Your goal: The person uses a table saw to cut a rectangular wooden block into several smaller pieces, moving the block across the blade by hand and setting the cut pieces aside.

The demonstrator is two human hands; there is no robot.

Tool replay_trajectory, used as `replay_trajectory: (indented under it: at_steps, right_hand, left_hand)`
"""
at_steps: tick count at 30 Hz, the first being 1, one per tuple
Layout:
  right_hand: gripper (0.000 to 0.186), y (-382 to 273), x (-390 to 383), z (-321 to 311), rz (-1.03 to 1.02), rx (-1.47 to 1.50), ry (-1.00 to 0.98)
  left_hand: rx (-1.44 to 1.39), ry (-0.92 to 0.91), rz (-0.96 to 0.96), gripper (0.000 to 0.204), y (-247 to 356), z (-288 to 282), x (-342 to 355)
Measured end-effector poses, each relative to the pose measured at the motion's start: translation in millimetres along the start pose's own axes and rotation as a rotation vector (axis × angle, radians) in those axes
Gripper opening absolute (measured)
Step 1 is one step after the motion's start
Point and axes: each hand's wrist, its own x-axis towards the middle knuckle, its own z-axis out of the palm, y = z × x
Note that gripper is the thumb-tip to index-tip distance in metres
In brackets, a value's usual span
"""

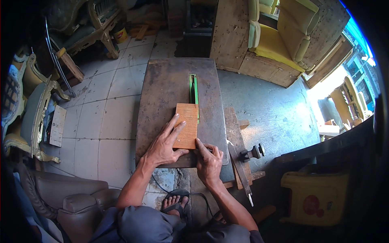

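Note:
A flat rectangular wooden board (187, 124), orange-brown with visible grain, lies on a worn, dark-topped bench (164, 87). Its right side covers part of a narrow green slotted strip (193, 91) set in that top; whether a blade stands in the slot cannot be made out. My left hand (162, 145) holds the board from the left, two fingers stretched over its face and the thumb by its near edge. At the near right corner, my right hand (209, 157) presses a fingertip against the board, its other fingers curled in.
A wooden frame (239, 150) with a dark clamp-like metal part (253, 153) stands against the bench's right side. A yellow plastic stool (314, 198) is at the lower right. Carved chair frames (38, 117) line the left, a yellow upholstered seat (275, 44) the far right. A cable (202, 196) runs near my feet.

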Motion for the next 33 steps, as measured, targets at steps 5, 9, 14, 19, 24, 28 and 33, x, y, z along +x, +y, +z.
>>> replay_trajectory:
  at_steps: [5, 9, 14, 19, 24, 28, 33]
  right_hand:
    - [0.055, 1.7, -0.9, 1.6, 0.003, 0.025, -0.001]
    - [0.049, 0.6, 0.0, 0.6, -0.001, 0.025, 0.008]
    - [0.049, 2.0, 0.3, 2.4, -0.003, 0.034, 0.016]
    - [0.049, 4.3, 0.7, 2.4, -0.004, 0.032, 0.018]
    - [0.048, -0.2, 3.4, -0.1, -0.002, 0.042, 0.026]
    - [0.048, -0.9, 4.9, 0.8, -0.002, 0.051, 0.038]
    - [0.048, -1.5, 6.5, -0.8, 0.004, 0.05, 0.024]
  left_hand:
    - [0.0, -0.002, 0.0, 0.105, 0.4, 1.0, 1.6]
    - [-0.015, 0.011, 0.004, 0.105, -0.8, 1.7, 0.6]
    - [-0.015, 0.006, -0.006, 0.104, 3.8, -2.0, 2.0]
    - [-0.016, -0.009, -0.013, 0.105, 4.6, -1.0, 4.0]
    - [-0.003, -0.016, -0.016, 0.104, 5.7, -2.9, 5.3]
    - [0.003, -0.017, -0.01, 0.104, 5.4, -4.7, 6.7]
    - [-0.009, -0.003, -0.021, 0.106, 5.0, -4.1, 7.6]
